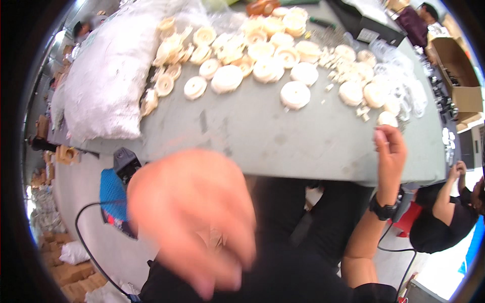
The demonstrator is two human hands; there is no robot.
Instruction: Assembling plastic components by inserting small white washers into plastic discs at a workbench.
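My left hand point(194, 222) is raised close to the camera, large and blurred, with its fingers apart and nothing visible in it. My right hand point(390, 151), with a black watch point(382, 208) on the wrist, is lifted at the near right edge of the grey table point(262, 136). Its fingers are curled together just below a cream round part point(387, 119) on the table edge. I cannot tell whether they hold anything. Many cream disc-shaped parts point(295, 94) lie spread across the far half of the table.
A big white sack point(108, 76) lies on the table's left side, and clear plastic bags point(404, 86) on its right. A blue and black device point(115, 189) with a black cable sits at lower left. Another person point(447, 212) in black crouches at lower right, near cardboard boxes point(459, 70).
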